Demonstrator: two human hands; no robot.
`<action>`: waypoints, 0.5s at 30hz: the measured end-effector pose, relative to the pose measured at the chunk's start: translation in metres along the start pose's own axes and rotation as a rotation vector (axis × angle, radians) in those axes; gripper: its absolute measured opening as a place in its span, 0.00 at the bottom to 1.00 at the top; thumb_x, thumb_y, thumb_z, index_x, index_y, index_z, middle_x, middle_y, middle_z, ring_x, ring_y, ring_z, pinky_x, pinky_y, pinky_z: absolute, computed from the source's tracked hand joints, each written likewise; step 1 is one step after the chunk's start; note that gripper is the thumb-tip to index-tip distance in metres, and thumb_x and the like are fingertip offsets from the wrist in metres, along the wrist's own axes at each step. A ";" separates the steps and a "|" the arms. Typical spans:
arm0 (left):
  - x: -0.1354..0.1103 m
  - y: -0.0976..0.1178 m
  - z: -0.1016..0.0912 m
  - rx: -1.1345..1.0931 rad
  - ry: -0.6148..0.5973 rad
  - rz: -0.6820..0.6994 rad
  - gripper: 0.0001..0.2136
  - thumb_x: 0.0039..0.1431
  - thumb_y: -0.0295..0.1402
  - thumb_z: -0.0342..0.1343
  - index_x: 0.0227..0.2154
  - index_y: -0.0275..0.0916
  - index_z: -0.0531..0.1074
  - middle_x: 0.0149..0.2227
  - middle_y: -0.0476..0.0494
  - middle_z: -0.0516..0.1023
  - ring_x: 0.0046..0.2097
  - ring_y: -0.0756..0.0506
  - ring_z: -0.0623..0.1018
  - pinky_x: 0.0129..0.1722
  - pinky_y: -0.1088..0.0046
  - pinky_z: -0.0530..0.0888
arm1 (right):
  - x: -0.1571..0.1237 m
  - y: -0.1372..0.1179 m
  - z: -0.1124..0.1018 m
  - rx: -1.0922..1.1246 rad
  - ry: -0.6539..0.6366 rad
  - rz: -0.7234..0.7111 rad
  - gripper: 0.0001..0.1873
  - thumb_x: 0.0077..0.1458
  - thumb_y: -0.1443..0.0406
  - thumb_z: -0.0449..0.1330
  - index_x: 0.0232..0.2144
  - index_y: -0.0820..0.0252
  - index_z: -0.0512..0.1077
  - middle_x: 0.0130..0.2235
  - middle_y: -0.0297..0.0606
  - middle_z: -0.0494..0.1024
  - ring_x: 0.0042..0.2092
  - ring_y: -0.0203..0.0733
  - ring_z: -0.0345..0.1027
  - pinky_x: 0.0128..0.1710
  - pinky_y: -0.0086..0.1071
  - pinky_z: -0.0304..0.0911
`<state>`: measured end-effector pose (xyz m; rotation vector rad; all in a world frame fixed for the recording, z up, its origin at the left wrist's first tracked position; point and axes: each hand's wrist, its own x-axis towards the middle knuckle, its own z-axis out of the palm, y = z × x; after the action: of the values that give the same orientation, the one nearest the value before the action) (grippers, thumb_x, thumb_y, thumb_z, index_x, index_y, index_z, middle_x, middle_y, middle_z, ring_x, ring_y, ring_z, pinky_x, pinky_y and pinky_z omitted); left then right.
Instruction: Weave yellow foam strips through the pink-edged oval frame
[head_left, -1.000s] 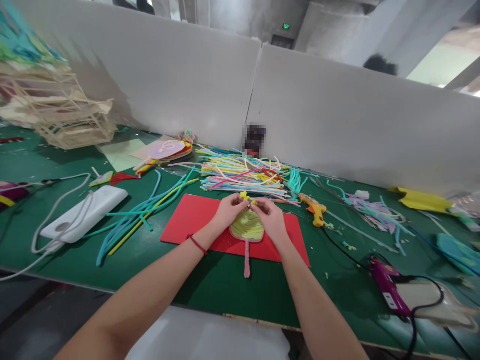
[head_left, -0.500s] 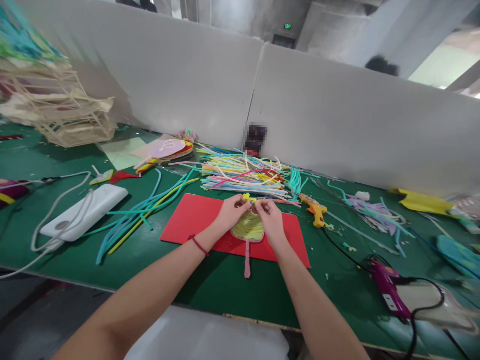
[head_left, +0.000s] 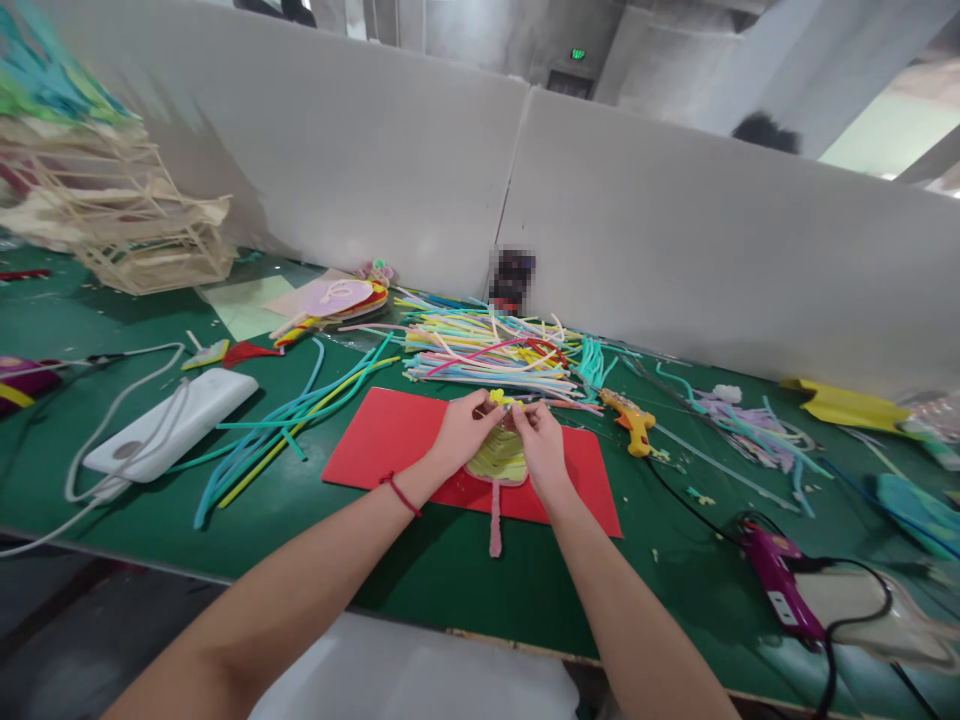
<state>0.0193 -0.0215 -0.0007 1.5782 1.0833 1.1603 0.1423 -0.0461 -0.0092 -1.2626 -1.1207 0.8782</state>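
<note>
My left hand and my right hand meet over a red mat on the green table. Both pinch a small yellow pipe-cleaner piece at the top of a yellow-green fan-shaped craft. The craft lies on the mat, and its pink stem hangs down onto the green table. A red string circles my left wrist.
A pile of coloured pipe cleaners lies behind the mat. An orange glue gun sits to the right, a purple glue gun with a black cord further right. A white power bank with cables lies left. Wooden frames are stacked far left.
My hands have drawn slightly closer together over the top of the craft. The view has barely shifted.
</note>
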 end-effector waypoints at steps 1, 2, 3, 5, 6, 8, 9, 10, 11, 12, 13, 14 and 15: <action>-0.001 0.001 0.000 0.007 0.001 0.004 0.11 0.49 0.36 0.53 0.19 0.38 0.60 0.22 0.53 0.67 0.26 0.51 0.68 0.26 0.77 0.63 | 0.000 -0.001 0.000 -0.012 0.004 -0.006 0.14 0.48 0.53 0.58 0.24 0.58 0.64 0.25 0.33 0.73 0.30 0.40 0.69 0.34 0.34 0.64; -0.001 0.002 0.000 0.012 -0.001 0.008 0.11 0.50 0.36 0.53 0.19 0.38 0.60 0.22 0.53 0.67 0.26 0.51 0.68 0.26 0.77 0.63 | 0.000 -0.002 -0.001 -0.024 0.005 -0.013 0.14 0.48 0.53 0.58 0.24 0.58 0.64 0.25 0.33 0.73 0.30 0.40 0.69 0.34 0.34 0.64; -0.001 0.003 0.000 0.014 -0.007 0.012 0.11 0.50 0.37 0.53 0.20 0.38 0.60 0.22 0.53 0.67 0.26 0.51 0.67 0.26 0.77 0.63 | 0.000 -0.003 -0.001 -0.036 0.005 -0.019 0.14 0.48 0.53 0.58 0.24 0.57 0.64 0.25 0.33 0.73 0.30 0.41 0.69 0.34 0.35 0.63; 0.000 0.003 -0.001 0.009 -0.033 0.022 0.11 0.50 0.38 0.53 0.20 0.38 0.60 0.22 0.53 0.67 0.26 0.51 0.67 0.26 0.77 0.64 | 0.001 -0.004 -0.004 -0.056 -0.006 -0.030 0.14 0.48 0.54 0.58 0.24 0.57 0.64 0.25 0.34 0.74 0.31 0.41 0.70 0.34 0.35 0.63; 0.000 0.002 -0.001 0.003 -0.051 0.027 0.11 0.50 0.38 0.53 0.20 0.38 0.61 0.22 0.53 0.67 0.26 0.51 0.67 0.27 0.77 0.64 | 0.003 -0.005 -0.006 -0.065 -0.017 -0.033 0.14 0.48 0.53 0.58 0.24 0.57 0.64 0.25 0.34 0.74 0.31 0.41 0.70 0.34 0.35 0.63; 0.002 0.001 -0.002 -0.012 -0.086 0.040 0.12 0.53 0.40 0.50 0.21 0.37 0.62 0.23 0.52 0.68 0.27 0.51 0.68 0.29 0.76 0.66 | 0.006 -0.006 -0.011 -0.077 -0.047 -0.037 0.14 0.47 0.53 0.59 0.23 0.57 0.64 0.24 0.34 0.74 0.30 0.41 0.69 0.34 0.35 0.63; 0.003 0.000 -0.003 -0.020 -0.098 0.045 0.13 0.55 0.40 0.48 0.22 0.37 0.63 0.23 0.51 0.68 0.28 0.50 0.69 0.31 0.76 0.66 | 0.007 -0.007 -0.013 -0.082 -0.062 -0.040 0.15 0.46 0.53 0.59 0.23 0.57 0.64 0.24 0.34 0.74 0.30 0.41 0.69 0.34 0.35 0.63; 0.004 -0.002 -0.003 -0.025 -0.102 0.049 0.14 0.57 0.41 0.45 0.23 0.37 0.63 0.24 0.50 0.69 0.29 0.50 0.70 0.32 0.75 0.67 | 0.009 -0.008 -0.015 -0.087 -0.078 -0.043 0.15 0.46 0.53 0.59 0.23 0.58 0.64 0.24 0.34 0.74 0.29 0.41 0.69 0.34 0.35 0.63; 0.004 -0.003 -0.003 -0.027 -0.100 0.051 0.15 0.58 0.41 0.42 0.24 0.37 0.64 0.25 0.49 0.70 0.30 0.50 0.70 0.33 0.75 0.67 | 0.010 -0.009 -0.017 -0.092 -0.092 -0.045 0.15 0.46 0.53 0.59 0.22 0.58 0.64 0.23 0.34 0.74 0.29 0.40 0.69 0.34 0.35 0.63; 0.005 -0.003 -0.004 -0.026 -0.095 0.051 0.15 0.59 0.41 0.41 0.25 0.37 0.64 0.26 0.48 0.70 0.31 0.49 0.71 0.33 0.75 0.67 | 0.010 -0.011 -0.019 -0.097 -0.107 -0.048 0.15 0.46 0.53 0.59 0.22 0.58 0.64 0.23 0.34 0.74 0.29 0.40 0.69 0.34 0.35 0.62; 0.005 -0.004 -0.004 -0.021 -0.090 0.050 0.15 0.60 0.41 0.40 0.26 0.37 0.64 0.27 0.48 0.70 0.31 0.49 0.71 0.33 0.75 0.67 | 0.011 -0.011 -0.020 -0.102 -0.122 -0.049 0.15 0.46 0.53 0.59 0.22 0.58 0.65 0.23 0.34 0.74 0.29 0.40 0.69 0.34 0.35 0.62; 0.006 -0.003 -0.005 -0.013 -0.090 0.050 0.15 0.60 0.40 0.39 0.26 0.37 0.64 0.27 0.47 0.71 0.31 0.49 0.71 0.33 0.75 0.67 | 0.011 -0.012 -0.021 -0.107 -0.136 -0.050 0.15 0.46 0.53 0.59 0.22 0.58 0.65 0.23 0.34 0.74 0.29 0.40 0.68 0.33 0.35 0.62; 0.006 -0.003 -0.006 -0.001 -0.098 0.052 0.15 0.60 0.40 0.39 0.26 0.37 0.64 0.27 0.47 0.71 0.31 0.49 0.71 0.32 0.75 0.67 | 0.011 -0.013 -0.021 -0.112 -0.148 -0.051 0.15 0.46 0.53 0.59 0.21 0.58 0.65 0.23 0.34 0.74 0.28 0.40 0.68 0.33 0.35 0.62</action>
<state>0.0145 -0.0143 -0.0008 1.6538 0.9828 1.1060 0.1646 -0.0434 0.0059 -1.2705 -1.3297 0.8927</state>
